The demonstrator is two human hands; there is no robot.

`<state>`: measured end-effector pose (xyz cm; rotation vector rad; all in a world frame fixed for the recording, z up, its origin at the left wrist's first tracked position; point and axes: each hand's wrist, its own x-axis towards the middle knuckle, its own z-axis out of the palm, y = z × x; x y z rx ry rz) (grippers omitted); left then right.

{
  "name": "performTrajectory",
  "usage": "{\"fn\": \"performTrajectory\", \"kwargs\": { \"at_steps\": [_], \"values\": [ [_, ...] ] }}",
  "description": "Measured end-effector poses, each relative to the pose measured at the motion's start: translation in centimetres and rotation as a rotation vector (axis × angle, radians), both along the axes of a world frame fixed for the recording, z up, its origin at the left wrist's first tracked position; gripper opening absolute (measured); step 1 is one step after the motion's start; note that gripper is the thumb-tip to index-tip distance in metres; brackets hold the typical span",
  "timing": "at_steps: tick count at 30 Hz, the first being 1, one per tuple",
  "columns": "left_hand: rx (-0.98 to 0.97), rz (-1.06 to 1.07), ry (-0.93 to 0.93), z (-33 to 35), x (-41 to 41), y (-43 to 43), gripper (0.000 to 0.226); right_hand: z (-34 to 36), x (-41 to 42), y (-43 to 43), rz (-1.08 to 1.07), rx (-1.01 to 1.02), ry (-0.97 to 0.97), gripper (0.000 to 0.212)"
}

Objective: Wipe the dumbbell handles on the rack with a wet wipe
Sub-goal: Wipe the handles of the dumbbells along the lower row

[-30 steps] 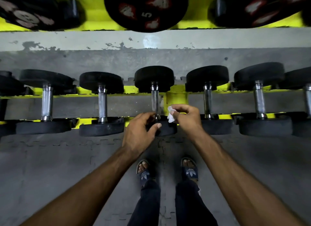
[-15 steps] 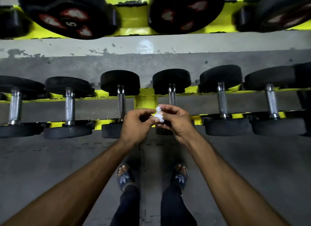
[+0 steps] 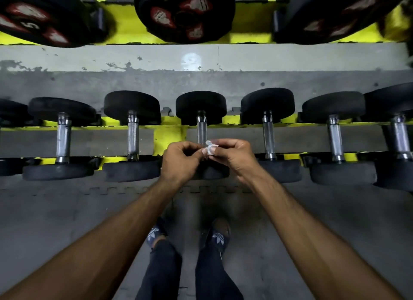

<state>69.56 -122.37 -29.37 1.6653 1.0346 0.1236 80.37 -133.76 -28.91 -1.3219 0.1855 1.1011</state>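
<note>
A small crumpled white wet wipe (image 3: 209, 148) is held between both hands, just above the lower row of dumbbells. My right hand (image 3: 232, 157) pinches it with thumb and fingers. My left hand (image 3: 181, 161) has curled fingers meeting the wipe's left side. Behind the hands a black dumbbell with a chrome handle (image 3: 201, 127) lies on the yellow rack (image 3: 166, 135); its near head is partly hidden. More chrome handles lie to the left (image 3: 133, 136) and to the right (image 3: 268, 134).
An upper rack shelf holds large black dumbbells with red-and-white end labels (image 3: 183, 15). Grey interlocking floor mats (image 3: 67, 210) lie in front of the rack. My sandalled feet (image 3: 218, 235) stand just before the lower row.
My left hand left the dumbbell's near head and joined my right hand at the wipe. Both hands now hold the wipe in front of a handle further right along the row.
</note>
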Motion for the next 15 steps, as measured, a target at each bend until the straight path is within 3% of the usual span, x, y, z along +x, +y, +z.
{"fn": "performTrajectory", "kwargs": {
  "at_steps": [2,7,15],
  "values": [
    [0.117,-0.055,0.077,-0.7,-0.5,-0.1,0.01,-0.6,0.9,0.2,-0.012,-0.064,-0.044,0.018],
    [0.308,-0.267,0.173,-1.2,-1.7,0.0,0.018,-3.5,4.0,0.7,0.182,-0.298,-0.417,0.025],
    [0.355,-0.308,0.124,-2.2,-2.8,1.2,0.021,-5.5,4.8,2.8,0.809,-0.417,-0.772,0.015]
  ]
}}
